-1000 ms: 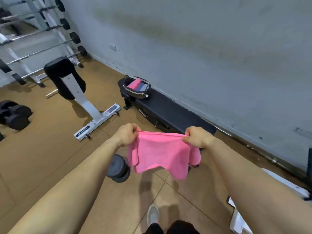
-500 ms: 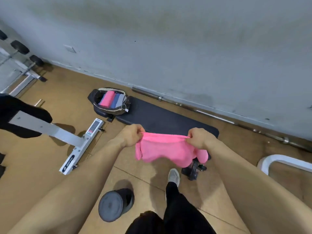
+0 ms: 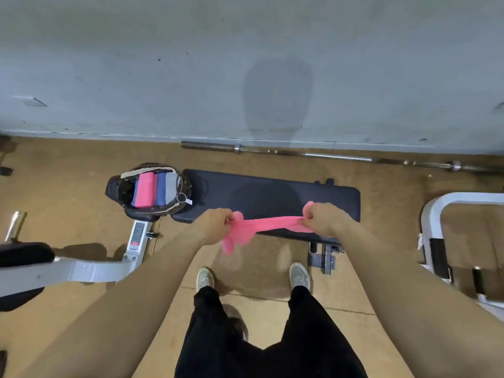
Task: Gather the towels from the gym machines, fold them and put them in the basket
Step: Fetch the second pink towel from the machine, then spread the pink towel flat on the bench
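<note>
- The left hand (image 3: 215,226) has its fingers curled round one end of a pink towel (image 3: 263,225), pinching the cloth in a closed fist.
- The right hand (image 3: 324,219) grips the other end the same way, with a tuft of cloth poking out above the knuckles.
- The towel is pulled into a narrow, bunched band between the two fists. It hangs in the air over the near edge of a black flat bench (image 3: 272,192), and a loose flap droops below the left hand.
- A dark basket (image 3: 117,190) sits at the left end of the bench. It holds folded towels side by side: a pink one (image 3: 144,193), a blue one (image 3: 161,190) and a grey one (image 3: 171,186).
- A barbell (image 3: 338,157) lies on the floor along the foot of the grey wall, behind the far edge of the bench.
- The white arm of a gym machine (image 3: 90,270) reaches in from the left, and a white frame (image 3: 428,214) stands right of the bench.
- The person's two grey shoes (image 3: 205,278) stand on the brown floor just before the bench.
</note>
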Demonstrator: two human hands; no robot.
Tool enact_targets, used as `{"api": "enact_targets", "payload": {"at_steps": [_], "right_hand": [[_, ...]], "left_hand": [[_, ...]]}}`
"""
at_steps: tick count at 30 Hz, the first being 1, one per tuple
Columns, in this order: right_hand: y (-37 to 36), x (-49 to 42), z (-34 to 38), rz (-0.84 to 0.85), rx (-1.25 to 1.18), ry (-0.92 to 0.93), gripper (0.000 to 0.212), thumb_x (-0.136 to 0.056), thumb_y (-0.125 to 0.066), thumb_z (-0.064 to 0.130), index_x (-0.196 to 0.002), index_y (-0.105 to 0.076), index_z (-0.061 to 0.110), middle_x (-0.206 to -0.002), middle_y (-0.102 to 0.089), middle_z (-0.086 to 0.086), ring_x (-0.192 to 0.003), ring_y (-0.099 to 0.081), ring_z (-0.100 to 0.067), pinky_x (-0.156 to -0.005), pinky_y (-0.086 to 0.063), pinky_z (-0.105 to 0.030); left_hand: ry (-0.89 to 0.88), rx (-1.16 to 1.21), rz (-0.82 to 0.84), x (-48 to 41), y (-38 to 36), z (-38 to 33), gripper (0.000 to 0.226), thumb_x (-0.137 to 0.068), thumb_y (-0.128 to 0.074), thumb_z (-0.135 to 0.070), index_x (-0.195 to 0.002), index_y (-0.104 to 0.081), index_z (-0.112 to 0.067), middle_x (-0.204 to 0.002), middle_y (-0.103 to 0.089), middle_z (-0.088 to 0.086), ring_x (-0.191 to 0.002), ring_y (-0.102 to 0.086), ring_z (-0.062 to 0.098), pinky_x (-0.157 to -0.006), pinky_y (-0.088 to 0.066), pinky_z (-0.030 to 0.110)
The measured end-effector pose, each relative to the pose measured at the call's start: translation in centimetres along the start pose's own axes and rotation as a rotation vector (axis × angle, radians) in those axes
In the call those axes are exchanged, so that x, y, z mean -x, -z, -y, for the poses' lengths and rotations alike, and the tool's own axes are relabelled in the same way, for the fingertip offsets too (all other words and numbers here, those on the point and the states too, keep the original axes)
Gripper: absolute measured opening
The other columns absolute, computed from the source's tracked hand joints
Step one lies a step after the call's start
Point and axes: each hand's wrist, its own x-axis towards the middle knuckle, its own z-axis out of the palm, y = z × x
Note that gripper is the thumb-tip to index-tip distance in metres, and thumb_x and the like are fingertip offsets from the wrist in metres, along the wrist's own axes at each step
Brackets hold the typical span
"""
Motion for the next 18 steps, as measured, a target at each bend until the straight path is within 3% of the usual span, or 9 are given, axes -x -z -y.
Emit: {"api": "enact_targets", "payload": {"at_steps": [5,9,12,15,18], "right_hand": [[-1.9,0.7,4.8,-0.110,0.222,-0.107,0.032,-0.092,-0.048,0.046,-0.086,-0.065,0.020,-0.080,-0.066,0.001,-0.076,-0.062,-0.021,-0.068,-0.051,-0.034],[-5.1,1.6,8.5,0.030,0.202,-0.227,0.044,-0.093,-0.044,0.061,-0.086,-0.055,0.019,-0.081,-0.059,0.002,-0.079,-0.055,-0.024,-0.070,-0.044,-0.035],[-7.3,1.3,9.9,0.102,0.150,-0.271,0.050,-0.093,-0.042,0.068,-0.083,-0.055,0.021,-0.079,-0.055,0.002,-0.078,-0.054,-0.024,-0.070,-0.043,-0.035],[-7.8,-0.2,10.3,0.072,0.117,-0.296,0.042,-0.096,-0.043,0.061,-0.082,-0.052,0.022,-0.088,-0.062,0.000,-0.081,-0.057,-0.024,-0.072,-0.043,-0.036],[-7.9,-3.6,9.4,-0.024,0.140,-0.319,0.025,-0.099,-0.040,0.045,-0.090,-0.049,0.023,-0.107,-0.067,-0.005,-0.099,-0.061,-0.029,-0.083,-0.037,-0.039]], "left_hand": [[-0.150,-0.052,0.086,-2.3,0.8,4.7,0.026,-0.085,-0.051,-0.009,-0.103,-0.065,-0.023,-0.102,-0.068,-0.003,-0.090,-0.060,0.019,-0.078,-0.049,0.034],[-0.228,-0.128,0.187,-2.9,0.7,9.8,0.020,-0.081,-0.052,-0.007,-0.090,-0.060,-0.022,-0.092,-0.064,-0.003,-0.085,-0.059,0.023,-0.072,-0.046,0.035],[-0.245,-0.117,0.216,-3.4,0.4,12.8,0.022,-0.083,-0.052,-0.007,-0.094,-0.063,-0.022,-0.090,-0.062,-0.006,-0.083,-0.055,0.019,-0.069,-0.039,0.031],[-0.240,-0.078,0.177,-5.0,0.1,14.5,0.021,-0.084,-0.051,-0.009,-0.089,-0.059,-0.029,-0.089,-0.063,-0.007,-0.086,-0.058,0.020,-0.072,-0.046,0.033],[-0.212,-0.019,0.092,-8.0,-0.8,15.2,0.026,-0.085,-0.045,-0.007,-0.088,-0.060,-0.028,-0.091,-0.066,-0.006,-0.089,-0.061,0.022,-0.078,-0.050,0.037]]}}
